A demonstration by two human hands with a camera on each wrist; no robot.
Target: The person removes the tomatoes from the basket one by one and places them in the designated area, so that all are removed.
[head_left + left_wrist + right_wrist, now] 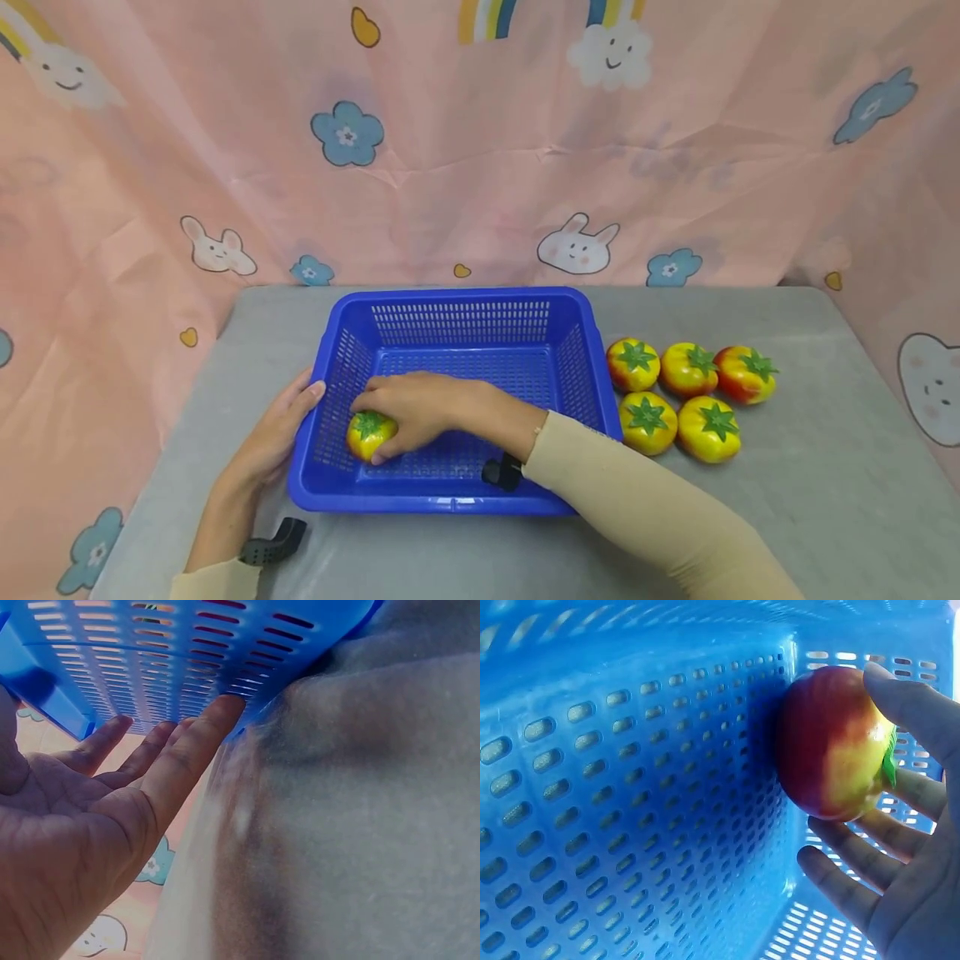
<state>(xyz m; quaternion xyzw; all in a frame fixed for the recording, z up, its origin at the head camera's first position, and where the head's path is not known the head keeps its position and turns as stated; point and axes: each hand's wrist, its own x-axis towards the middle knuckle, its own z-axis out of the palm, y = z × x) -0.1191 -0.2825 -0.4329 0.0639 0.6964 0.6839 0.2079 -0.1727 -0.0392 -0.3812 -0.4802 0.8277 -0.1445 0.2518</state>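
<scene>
A blue plastic basket (450, 505) with slotted walls stands on the grey table. My left hand (277, 425) holds its left side, thumb on the rim and fingers (187, 757) stretched against the outer wall. Inside the basket my right hand (420, 408) grips a yellow-and-red tomato (369, 435) with a green star-shaped top, near the left wall. In the right wrist view the tomato (829, 746) sits low in the corner, with the thumb on one side and curled fingers on the other.
Several similar tomatoes (708, 429) lie in two loose rows on the table, right beside the basket's right wall. A pink patterned curtain (465, 167) hangs behind the table (825, 467) and along its sides. My right forearm (622, 492) crosses over the basket's front rim.
</scene>
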